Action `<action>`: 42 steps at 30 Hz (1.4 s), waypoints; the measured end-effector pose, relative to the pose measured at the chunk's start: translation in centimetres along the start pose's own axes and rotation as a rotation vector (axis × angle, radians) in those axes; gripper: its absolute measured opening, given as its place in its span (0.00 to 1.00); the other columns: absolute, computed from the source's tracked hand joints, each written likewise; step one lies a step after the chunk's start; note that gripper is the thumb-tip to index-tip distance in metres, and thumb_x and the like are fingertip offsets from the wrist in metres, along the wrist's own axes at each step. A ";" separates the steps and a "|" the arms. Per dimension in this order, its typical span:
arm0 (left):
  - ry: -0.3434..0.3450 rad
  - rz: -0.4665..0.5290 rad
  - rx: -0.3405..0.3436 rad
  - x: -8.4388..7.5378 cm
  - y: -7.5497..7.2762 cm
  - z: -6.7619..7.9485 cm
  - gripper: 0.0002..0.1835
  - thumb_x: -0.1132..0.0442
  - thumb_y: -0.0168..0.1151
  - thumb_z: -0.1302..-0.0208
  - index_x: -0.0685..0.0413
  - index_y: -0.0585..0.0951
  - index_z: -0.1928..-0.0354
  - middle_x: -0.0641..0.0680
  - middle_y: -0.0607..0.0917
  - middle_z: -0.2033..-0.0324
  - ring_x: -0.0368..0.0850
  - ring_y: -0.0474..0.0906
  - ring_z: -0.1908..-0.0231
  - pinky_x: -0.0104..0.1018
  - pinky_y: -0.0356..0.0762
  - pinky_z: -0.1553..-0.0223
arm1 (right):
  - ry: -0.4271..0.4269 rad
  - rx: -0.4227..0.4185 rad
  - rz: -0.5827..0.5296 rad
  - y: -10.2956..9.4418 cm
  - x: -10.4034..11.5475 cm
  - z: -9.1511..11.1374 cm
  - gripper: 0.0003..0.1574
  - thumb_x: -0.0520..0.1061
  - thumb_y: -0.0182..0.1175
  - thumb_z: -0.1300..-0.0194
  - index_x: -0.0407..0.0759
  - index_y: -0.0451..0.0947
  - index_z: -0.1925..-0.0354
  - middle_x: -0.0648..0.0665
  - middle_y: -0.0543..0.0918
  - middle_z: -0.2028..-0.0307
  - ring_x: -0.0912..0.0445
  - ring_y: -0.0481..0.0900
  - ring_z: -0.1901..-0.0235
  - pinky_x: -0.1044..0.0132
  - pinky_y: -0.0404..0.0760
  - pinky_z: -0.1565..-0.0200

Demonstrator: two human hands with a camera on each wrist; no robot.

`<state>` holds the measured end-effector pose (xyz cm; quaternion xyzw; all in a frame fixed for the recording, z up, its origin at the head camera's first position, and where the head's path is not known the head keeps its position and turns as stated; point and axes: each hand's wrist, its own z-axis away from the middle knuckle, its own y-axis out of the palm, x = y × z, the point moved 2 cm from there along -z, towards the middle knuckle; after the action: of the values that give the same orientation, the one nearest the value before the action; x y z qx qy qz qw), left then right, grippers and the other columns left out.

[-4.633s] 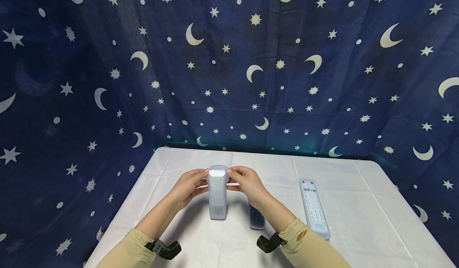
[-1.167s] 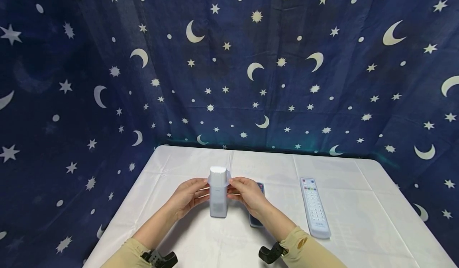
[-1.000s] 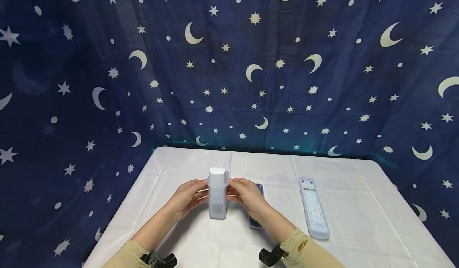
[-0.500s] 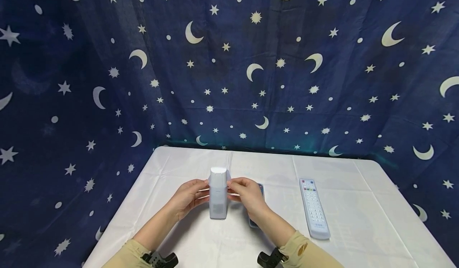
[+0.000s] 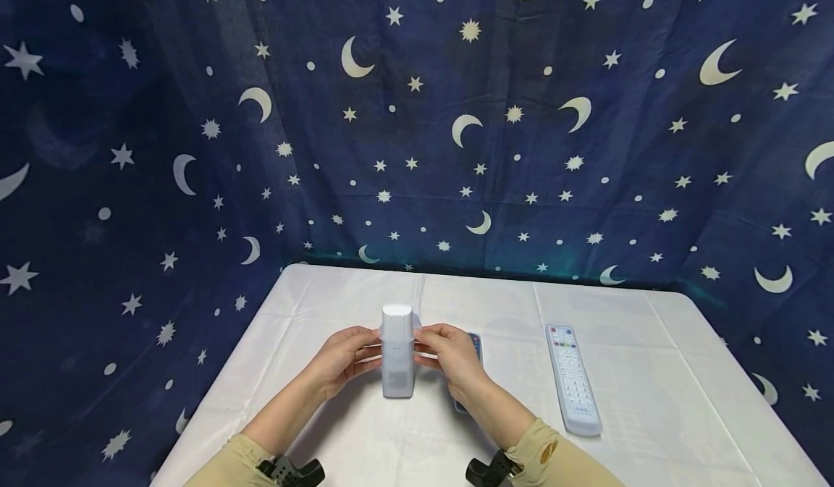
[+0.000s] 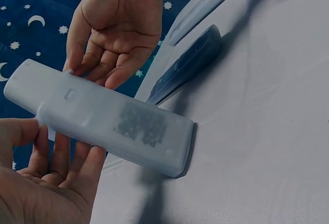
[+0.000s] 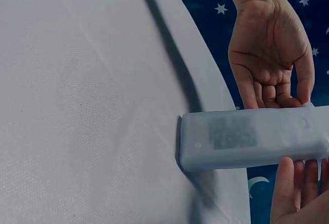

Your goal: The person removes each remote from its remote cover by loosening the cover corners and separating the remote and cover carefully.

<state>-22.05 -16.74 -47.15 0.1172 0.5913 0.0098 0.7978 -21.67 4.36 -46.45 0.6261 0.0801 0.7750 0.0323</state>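
Note:
A white remote control [image 5: 397, 318] stands on end at the middle of the table, its back facing me. A translucent silicone cover [image 5: 397, 371] encloses its lower part, and the white top end sticks out bare. My left hand [image 5: 342, 358] pinches the cover's opening edge on the left side, thumb and fingertips at the rim. On the opposite side my right hand [image 5: 454, 354] pinches the same edge. The left wrist view shows the cover's loose edge flaring at the thumbs, with a dark patch [image 6: 141, 124] showing through lower down.
A dark remote [image 5: 477, 344] lies behind my right hand and wrist, partly hidden. Farther right lies a white remote [image 5: 573, 378] in a clear bluish cover, buttons up. The white-clothed table [image 5: 651, 357] ends at a blue star-and-moon curtain [image 5: 417, 125].
Since the earliest frame, the cover's edge has come down from the remote's top, baring its white end. Both hands have lowered slightly with it. In the last second there is little movement.

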 end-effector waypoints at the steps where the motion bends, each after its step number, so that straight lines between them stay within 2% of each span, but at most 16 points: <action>1: 0.003 0.002 0.002 0.0 0.0 0.0 0.09 0.61 0.64 0.29 0.62 0.80 0.60 0.56 0.86 0.60 0.46 0.86 0.58 0.40 0.86 0.54 | 0.004 0.003 -0.006 0.0 -0.1 0.0 0.16 0.44 0.68 0.32 0.31 0.81 0.54 0.39 0.85 0.57 0.50 0.86 0.58 0.58 0.87 0.56; 9: 0.004 0.007 -0.018 0.3 0.2 -0.1 0.06 0.64 0.61 0.29 0.60 0.79 0.63 0.55 0.86 0.61 0.44 0.85 0.60 0.37 0.86 0.55 | 0.030 0.028 -0.045 -0.2 -0.6 -0.2 0.14 0.42 0.67 0.31 0.31 0.79 0.55 0.39 0.86 0.61 0.53 0.86 0.61 0.61 0.87 0.56; 20: 0.025 -0.018 -0.033 0.6 0.3 0.0 0.04 0.66 0.61 0.33 0.60 0.77 0.65 0.57 0.84 0.62 0.45 0.85 0.60 0.36 0.85 0.55 | 0.032 0.076 -0.063 -0.4 -1.2 -0.1 0.14 0.37 0.63 0.29 0.25 0.76 0.53 0.41 0.84 0.65 0.57 0.84 0.67 0.66 0.85 0.58; 28: 0.048 -0.061 -0.059 1.0 0.4 0.0 0.03 0.67 0.58 0.35 0.61 0.75 0.66 0.58 0.83 0.58 0.46 0.84 0.59 0.36 0.84 0.53 | 0.038 0.079 -0.070 -0.4 -1.8 -0.4 0.10 0.35 0.62 0.30 0.25 0.77 0.56 0.42 0.82 0.66 0.58 0.82 0.68 0.68 0.84 0.58; 35: 0.068 -0.109 -0.066 1.2 0.3 -0.1 0.06 0.65 0.60 0.35 0.60 0.74 0.66 0.60 0.83 0.53 0.49 0.84 0.54 0.39 0.84 0.50 | 0.034 0.103 -0.070 -0.5 -1.9 -0.2 0.12 0.36 0.63 0.30 0.25 0.77 0.55 0.42 0.83 0.65 0.58 0.82 0.67 0.68 0.84 0.57; 39: 0.086 -0.138 -0.048 1.1 0.3 -0.1 0.06 0.65 0.59 0.35 0.60 0.74 0.66 0.61 0.82 0.52 0.50 0.84 0.52 0.41 0.83 0.49 | 0.049 0.142 -0.033 -0.9 -1.1 -0.1 0.15 0.38 0.63 0.29 0.25 0.76 0.52 0.40 0.84 0.63 0.56 0.84 0.64 0.66 0.85 0.54; 42: 0.091 -0.147 -0.026 0.9 0.3 -0.1 0.06 0.65 0.59 0.34 0.60 0.74 0.66 0.60 0.83 0.53 0.49 0.84 0.53 0.42 0.83 0.49 | 0.024 0.151 0.042 -1.4 -0.2 -0.3 0.20 0.39 0.64 0.29 0.25 0.74 0.47 0.38 0.83 0.59 0.53 0.85 0.60 0.60 0.85 0.51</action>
<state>-21.83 -16.31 -48.00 0.0625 0.6338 -0.0358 0.7701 -22.00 5.68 -46.89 0.6190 0.1257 0.7746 -0.0324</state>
